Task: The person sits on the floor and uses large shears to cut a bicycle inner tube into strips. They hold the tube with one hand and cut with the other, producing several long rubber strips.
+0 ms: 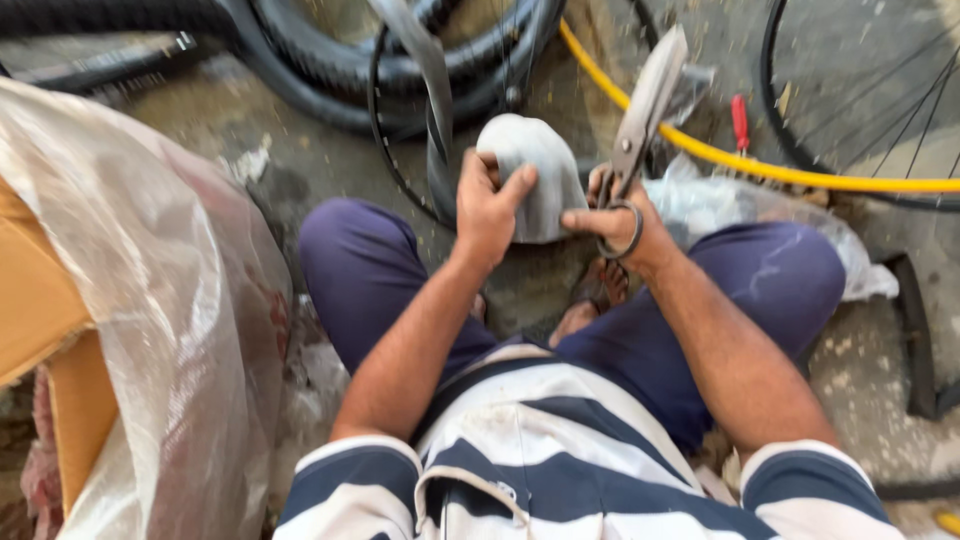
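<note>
Looking down from the head view, a seated person in a striped shirt and dark blue trousers is seen on a rough concrete floor (pixel 880 380). The left hand (pixel 487 207) is closed around a folded piece of grey rubber tube (pixel 535 170), thumb across its front face, fingers wrapped behind. The tube piece is held just above the knees, between both hands, and a dark strip of it (pixel 432 90) is seen rising toward the top edge of the picture.

The right hand (pixel 622 222) is closed on a pair of large metal shears (pixel 645 105) — fingers threaded through the loop handle, forefinger stretched out to touch the rubber's right edge. The blades point up and away from the body, and appear nearly closed; the tips are blurred.

Surroundings noted: black bicycle tyres (pixel 330 70) at the top, a spoked wheel (pixel 880 90) at the upper right, a yellow hose (pixel 760 170) crossing behind the shears, a red-handled tool (pixel 739 120) near it, crumpled clear plastic (pixel 730 200) beside the right knee, and a plastic-covered cardboard box (pixel 130 300) on the left.

Risks judged from this arrangement — the left thumb lies close to the blade line, so a cut started without repositioning could nick it. The rubber is folded and springy; a loosened grip could let it unfold and shift under the blades, giving a crooked edge. A bare foot (pixel 590 300) sits directly below, exposed if the shears slip.
</note>
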### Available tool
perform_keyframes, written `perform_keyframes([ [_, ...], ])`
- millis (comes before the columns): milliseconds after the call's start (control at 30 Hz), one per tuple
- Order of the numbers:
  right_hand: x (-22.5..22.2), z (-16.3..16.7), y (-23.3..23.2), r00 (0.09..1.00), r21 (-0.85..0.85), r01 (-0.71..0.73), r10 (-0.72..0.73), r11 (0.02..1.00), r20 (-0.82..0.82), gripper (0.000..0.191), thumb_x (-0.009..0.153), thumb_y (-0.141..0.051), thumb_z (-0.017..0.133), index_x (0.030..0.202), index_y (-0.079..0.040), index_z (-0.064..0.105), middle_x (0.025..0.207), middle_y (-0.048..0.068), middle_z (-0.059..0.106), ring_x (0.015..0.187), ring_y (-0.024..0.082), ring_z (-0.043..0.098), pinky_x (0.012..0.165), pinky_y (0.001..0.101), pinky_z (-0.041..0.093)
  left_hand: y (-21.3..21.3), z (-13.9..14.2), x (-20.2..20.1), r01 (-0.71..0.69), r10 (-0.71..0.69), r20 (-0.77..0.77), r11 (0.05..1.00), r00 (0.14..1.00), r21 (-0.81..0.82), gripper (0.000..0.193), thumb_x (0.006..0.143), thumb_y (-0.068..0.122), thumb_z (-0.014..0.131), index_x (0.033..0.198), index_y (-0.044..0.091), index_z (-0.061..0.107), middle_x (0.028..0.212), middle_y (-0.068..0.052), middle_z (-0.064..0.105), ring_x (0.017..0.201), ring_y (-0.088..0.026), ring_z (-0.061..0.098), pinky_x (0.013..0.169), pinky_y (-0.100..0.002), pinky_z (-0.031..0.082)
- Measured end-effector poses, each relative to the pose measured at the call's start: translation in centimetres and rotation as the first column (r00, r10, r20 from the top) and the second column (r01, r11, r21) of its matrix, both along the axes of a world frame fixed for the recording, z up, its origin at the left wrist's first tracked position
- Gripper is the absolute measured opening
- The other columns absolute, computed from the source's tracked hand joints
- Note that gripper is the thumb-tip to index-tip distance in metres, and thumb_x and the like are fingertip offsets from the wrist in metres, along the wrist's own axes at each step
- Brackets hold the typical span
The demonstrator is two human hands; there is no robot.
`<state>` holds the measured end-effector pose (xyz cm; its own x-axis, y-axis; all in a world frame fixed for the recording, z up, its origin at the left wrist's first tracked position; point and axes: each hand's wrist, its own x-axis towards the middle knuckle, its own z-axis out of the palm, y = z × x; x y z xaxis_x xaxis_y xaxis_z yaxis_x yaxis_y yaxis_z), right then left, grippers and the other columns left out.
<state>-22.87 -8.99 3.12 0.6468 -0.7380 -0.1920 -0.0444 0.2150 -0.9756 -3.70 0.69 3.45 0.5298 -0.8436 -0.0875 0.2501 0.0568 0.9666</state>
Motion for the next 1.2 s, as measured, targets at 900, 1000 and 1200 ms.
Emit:
perform_keyframes([
  [900,0.4,-3.3,10.2,0.819,-0.029,-0.452,0.402,0.891,-0.41,0.099,0.08,-0.086,0.055,0.131,-0.002,0.051,0.095,0.004,0.057,0.091,0.016,0.057,0.08,0.0307,0.048,1.7,-3.1,10.7,0.276,-0.216,0.324,0.949,0.921,-0.153,0.069,0.09,0.0,0.086,0.147,0.001,0.047,0.14,-0.008,0.056,0.125,-0.02,0.058,0.107,-0.033,0.051],
  [1000,1.6,-3.1,10.2,0.83,-0.043,-0.436,0.383,0.899,-0.406,0.098,0.08,-0.085,0.057,0.13,-0.001,0.052,0.092,0.004,0.056,0.088,0.016,0.056,0.078,0.0315,0.048,1.6,-3.9,10.6,0.255,-0.251,0.057,0.962,0.966,-0.096,0.061,0.095,0.003,0.081,0.148,0.003,0.051,0.139,-0.008,0.059,0.116,-0.016,0.068,0.102,-0.031,0.059],
  [1200,2.4,-3.2,10.4,0.866,0.044,-0.364,0.356,0.93,-0.351,0.101,0.079,-0.087,0.059,0.129,0.0,0.051,0.088,0.005,0.055,0.083,0.015,0.06,0.077,0.031,0.053,1.7,-4.5,11.1,0.277,-0.267,0.186,0.96,0.946,-0.031,0.071,0.093,-0.001,0.077,0.153,0.006,0.039,0.143,-0.01,0.053,0.123,-0.019,0.068,0.106,-0.035,0.06],
])
